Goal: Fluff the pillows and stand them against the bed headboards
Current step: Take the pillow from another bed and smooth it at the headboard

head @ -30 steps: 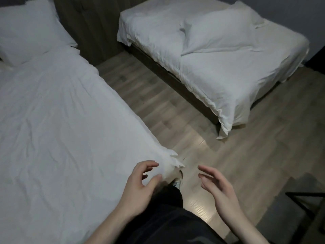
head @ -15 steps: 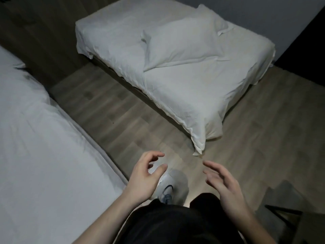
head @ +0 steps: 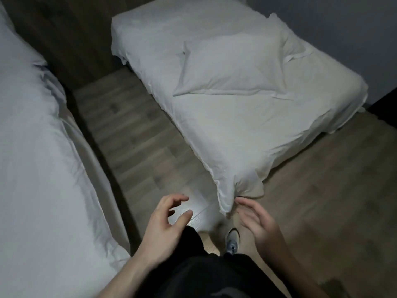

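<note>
A white pillow lies flat in the middle of the right-hand bed, with a second pillow partly hidden behind it. Part of another pillow shows at the top left on the left-hand bed. My left hand hovers over the floor with its fingers loosely curled and nothing in it. Beside it, my right hand is also empty with fingers apart, its fingertips close to the hanging corner of the right bed's sheet.
A strip of wood floor runs between the two beds. A dark wooden wall panel stands behind them and a grey wall is at the right. My dark trousers and one shoe show below.
The view has moved forward and toward the right-hand bed, which now looks larger and closer. Both hands stay empty, and my right hand has come near that bed's sheet corner.
</note>
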`<state>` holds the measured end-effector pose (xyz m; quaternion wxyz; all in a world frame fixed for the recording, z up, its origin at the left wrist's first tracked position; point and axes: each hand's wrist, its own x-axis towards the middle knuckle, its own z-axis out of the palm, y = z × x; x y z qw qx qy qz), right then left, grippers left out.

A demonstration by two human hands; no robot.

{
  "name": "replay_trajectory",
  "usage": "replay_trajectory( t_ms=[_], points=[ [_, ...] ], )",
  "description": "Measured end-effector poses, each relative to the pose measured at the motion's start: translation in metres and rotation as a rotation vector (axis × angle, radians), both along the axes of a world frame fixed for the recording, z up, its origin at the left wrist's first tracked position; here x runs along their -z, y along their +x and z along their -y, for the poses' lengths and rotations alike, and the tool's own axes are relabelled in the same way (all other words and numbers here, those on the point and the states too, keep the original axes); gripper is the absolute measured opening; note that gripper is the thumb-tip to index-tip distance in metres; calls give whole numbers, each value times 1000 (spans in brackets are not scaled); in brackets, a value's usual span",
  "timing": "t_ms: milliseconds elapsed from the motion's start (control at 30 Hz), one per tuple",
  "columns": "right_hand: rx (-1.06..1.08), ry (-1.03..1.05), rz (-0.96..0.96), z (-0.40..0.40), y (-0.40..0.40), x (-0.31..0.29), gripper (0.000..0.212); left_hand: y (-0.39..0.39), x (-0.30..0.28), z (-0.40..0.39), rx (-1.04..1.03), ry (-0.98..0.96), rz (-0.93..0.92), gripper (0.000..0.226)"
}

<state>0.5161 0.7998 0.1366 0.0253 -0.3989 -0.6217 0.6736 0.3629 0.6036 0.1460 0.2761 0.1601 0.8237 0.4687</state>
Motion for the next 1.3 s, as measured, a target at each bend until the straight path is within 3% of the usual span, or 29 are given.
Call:
replay_trajectory(
  t_ms=[267, 467, 633, 700, 733, 833, 1067, 1233, 1300],
  points=[
    [-263, 18, 36, -44, -83, 7, 32, -24, 6, -14, -271, 20, 33, 37],
    [-270, 24, 26, -48, -163, 9, 28, -108, 17, -16, -327, 56, 43, 26],
    [-134, 2, -29, -38, -233, 9, 27, -200, 22, -5, -260, 53, 60, 24],
    [-92, -29, -59, -35, -254, 10, 50, -234, 22, -1, -210, 46, 58, 21],
    [-82, -41, -57, -35, -264, 11, 51, -250, 23, 0, -185, 37, 61, 20],
    [-79, -39, -47, -37, -290, 9, 27, -292, 25, -5, -161, 31, 73, 24],
    [4, -74, 17, -62, -358, 17, 29, -365, 32, -42, -89, 23, 123, 23],
    [17, -53, -5, -98, -424, 15, 29, -423, 33, -80, -60, -3, 85, 37],
    [36, -39, -23, -117, -450, 13, 31, -451, 34, -96, -53, -16, 95, 27]
  ],
)
